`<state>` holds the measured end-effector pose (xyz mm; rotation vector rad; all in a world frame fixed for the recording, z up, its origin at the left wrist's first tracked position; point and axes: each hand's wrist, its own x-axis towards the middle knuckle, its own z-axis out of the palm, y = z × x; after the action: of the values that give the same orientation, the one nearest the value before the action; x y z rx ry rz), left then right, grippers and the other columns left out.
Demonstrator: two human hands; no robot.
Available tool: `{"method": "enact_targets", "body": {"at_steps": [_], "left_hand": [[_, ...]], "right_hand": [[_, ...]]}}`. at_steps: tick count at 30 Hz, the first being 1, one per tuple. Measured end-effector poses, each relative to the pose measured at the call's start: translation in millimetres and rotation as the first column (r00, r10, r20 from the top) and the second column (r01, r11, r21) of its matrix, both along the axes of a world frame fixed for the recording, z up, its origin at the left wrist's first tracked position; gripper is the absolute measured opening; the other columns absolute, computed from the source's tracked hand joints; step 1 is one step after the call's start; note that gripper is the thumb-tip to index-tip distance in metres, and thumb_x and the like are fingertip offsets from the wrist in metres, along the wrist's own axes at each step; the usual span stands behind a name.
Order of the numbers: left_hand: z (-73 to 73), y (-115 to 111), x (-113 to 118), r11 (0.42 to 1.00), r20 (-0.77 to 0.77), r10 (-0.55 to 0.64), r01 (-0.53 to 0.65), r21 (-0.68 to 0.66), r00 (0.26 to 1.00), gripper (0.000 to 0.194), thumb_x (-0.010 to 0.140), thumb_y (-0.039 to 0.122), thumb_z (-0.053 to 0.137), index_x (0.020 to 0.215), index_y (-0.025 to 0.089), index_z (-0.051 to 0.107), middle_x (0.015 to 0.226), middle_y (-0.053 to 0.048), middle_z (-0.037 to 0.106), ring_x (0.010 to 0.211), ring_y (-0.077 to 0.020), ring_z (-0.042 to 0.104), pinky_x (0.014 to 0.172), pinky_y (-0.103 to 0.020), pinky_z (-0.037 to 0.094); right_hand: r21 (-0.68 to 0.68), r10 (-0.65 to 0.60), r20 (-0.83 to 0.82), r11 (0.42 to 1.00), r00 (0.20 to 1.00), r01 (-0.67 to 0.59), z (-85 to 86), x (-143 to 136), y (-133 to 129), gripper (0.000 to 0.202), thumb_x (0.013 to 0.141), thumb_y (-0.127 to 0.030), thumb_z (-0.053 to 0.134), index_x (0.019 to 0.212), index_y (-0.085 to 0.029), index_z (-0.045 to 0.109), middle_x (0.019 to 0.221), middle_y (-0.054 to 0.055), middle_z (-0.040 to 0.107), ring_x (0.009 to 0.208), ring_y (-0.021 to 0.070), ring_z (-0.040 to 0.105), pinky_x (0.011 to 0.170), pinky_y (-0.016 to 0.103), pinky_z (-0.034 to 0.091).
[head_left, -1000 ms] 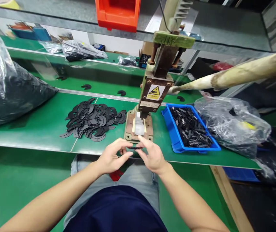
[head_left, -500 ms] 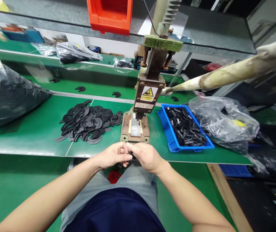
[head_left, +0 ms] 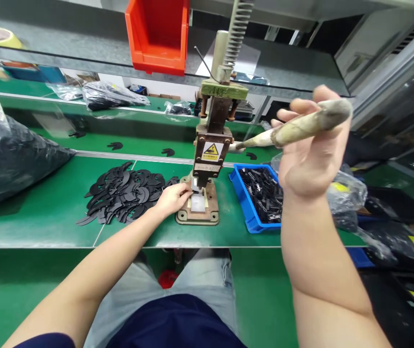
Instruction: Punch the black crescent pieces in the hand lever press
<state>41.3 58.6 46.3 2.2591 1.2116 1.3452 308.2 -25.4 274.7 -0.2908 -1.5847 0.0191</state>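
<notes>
My left hand is at the base of the hand press, thumb and fingers pinched on a small black part. This part lies over the light plate under the punch, and the fingers partly hide it. My right hand is raised at the press lever, its fingers stretched and apart behind the lever grip. The palm faces the lever, and whether it touches the grip I cannot tell. Left of the press lies a pile of flat, curved black parts.
A blue tray of small black pieces stands right of the press, partly behind my right forearm. A large bag of dark parts fills the left side. Above hangs a red bin at the shelf edge. Several black parts lie along the green strip behind.
Both hands were together at the table's front edge. The left has moved forward with the black part to the press base; the right has risen to the lever. The view has shifted slightly.
</notes>
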Motion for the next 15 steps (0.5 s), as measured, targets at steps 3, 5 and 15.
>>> {"method": "enact_targets", "body": {"at_steps": [3,5,15], "left_hand": [[7.5,3.6,1.3,0.985,-0.214,-0.037,0.072,0.158,0.976,0.022,0.103,0.025,0.057,0.105,0.022,0.078,0.109,-0.008,0.078,0.109,-0.0242,0.071,0.102,-0.04,0.054],[11.5,2.4,1.3,0.976,-0.273,-0.069,0.122,0.182,0.96,0.024,0.103,0.023,0.055,0.108,0.022,0.078,0.112,-0.009,0.078,0.111,-0.0247,0.07,0.103,-0.041,0.055],[13.4,-6.0,4.8,0.976,-0.258,-0.078,0.127,0.178,0.963,0.027,0.102,0.017,0.054,0.114,0.02,0.078,0.12,-0.01,0.079,0.119,-0.0261,0.071,0.109,-0.045,0.054]], "right_hand": [[-0.069,0.121,0.129,0.991,0.984,-0.112,13.0,-12.4,-6.7,0.077,0.099,-0.077,0.023,0.114,-0.014,0.066,0.097,0.0,0.064,0.09,0.0104,0.07,0.092,0.036,0.058],[-0.029,0.1,0.096,0.995,0.99,-0.098,1.6,-18.7,-13.0,0.072,0.094,-0.083,0.034,0.092,-0.018,0.066,0.088,-0.001,0.057,0.079,0.0091,0.064,0.086,0.035,0.06],[0.05,-0.166,0.068,0.985,0.984,0.163,-124.9,-14.3,-30.2,0.014,0.083,-0.033,0.072,0.071,-0.034,0.065,0.07,0.0,0.063,0.088,0.0301,0.071,0.11,0.077,0.052]]}}
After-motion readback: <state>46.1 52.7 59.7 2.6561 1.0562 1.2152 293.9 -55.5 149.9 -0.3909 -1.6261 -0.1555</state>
